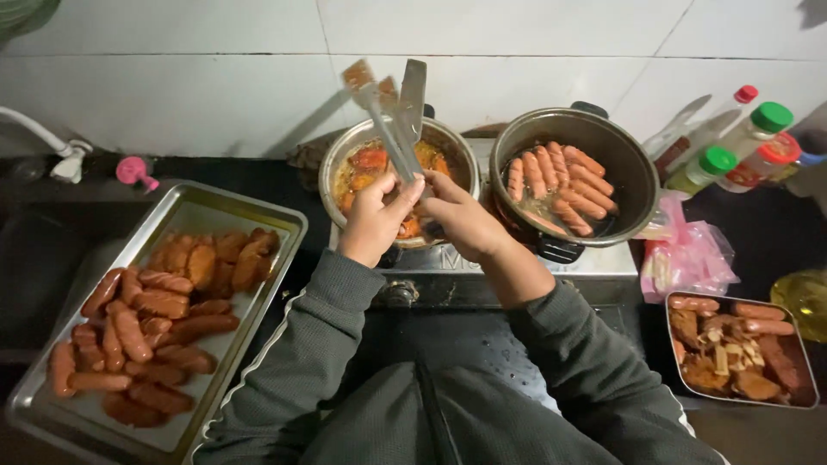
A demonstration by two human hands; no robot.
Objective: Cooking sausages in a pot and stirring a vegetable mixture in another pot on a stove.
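Both hands, left hand [372,220] and right hand [461,217], grip metal tongs [392,120] closed over the left pot [345,159], mid-frying; next move likely needs tongs opened onto a piece.

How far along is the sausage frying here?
Done, it seems: a large tray on the left holds many browned sausages. In hand: both the left hand and right hand grip metal tongs above the left pot, while more sausages fry in the right pot. Left, probably: the uncooked-looking pieces in the small tray.
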